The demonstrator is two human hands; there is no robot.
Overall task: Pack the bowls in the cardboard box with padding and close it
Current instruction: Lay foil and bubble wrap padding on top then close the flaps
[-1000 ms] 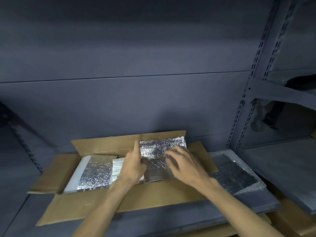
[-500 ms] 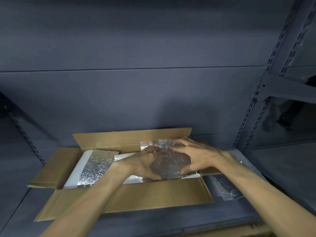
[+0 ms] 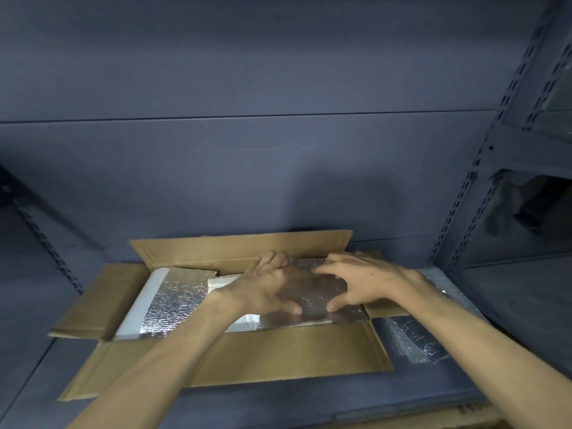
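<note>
Both forearms are reaching forward into the open brown cardboard box (image 3: 278,354), which is sitting on a dark grey metal shelf (image 3: 278,407) with its four flaps spread outward. The left hand (image 3: 263,292) is lying palm-down on the crinkled silver foil padding sheet (image 3: 312,292) at the right end of the box, fingers curling over its far edge and thumb pressing its near part. The right hand (image 3: 362,283) is arching over the same sheet, fingertips bent and touching it. A second silver foil sheet (image 3: 176,301) is covering the left end. More silver padding (image 3: 418,342) is lying just right of the box. Bowls are hidden from sight. Grey perforated shelf uprights (image 3: 483,168) are standing at the right.
</note>
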